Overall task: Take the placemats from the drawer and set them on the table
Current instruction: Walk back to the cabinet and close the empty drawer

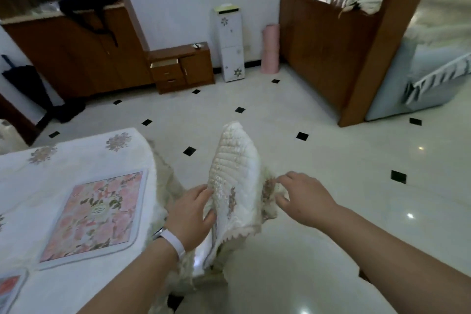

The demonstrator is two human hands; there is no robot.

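Note:
A pink floral placemat [99, 214] with a grey-blue border lies flat on the white-clothed table [76, 155] at the lower left. The corner of a second placemat [10, 288] shows at the bottom left edge. Between the table and me, a white quilted cloth [237, 160] with a fringed edge stands up. My left hand [190, 214], with a white wristband, grips its left side. My right hand [303, 199] pinches its fringed right edge. The top drawer [164, 62] of a low wooden cabinet [196, 66] stands pulled open by the far wall.
White tiled floor [331, 166] with small black squares stretches ahead. A tall white storage unit [230, 46] and a pink roll [270, 48] stand by the wall. A wooden partition [331, 53] rises at right, and a dark umbrella [25, 84] leans at left.

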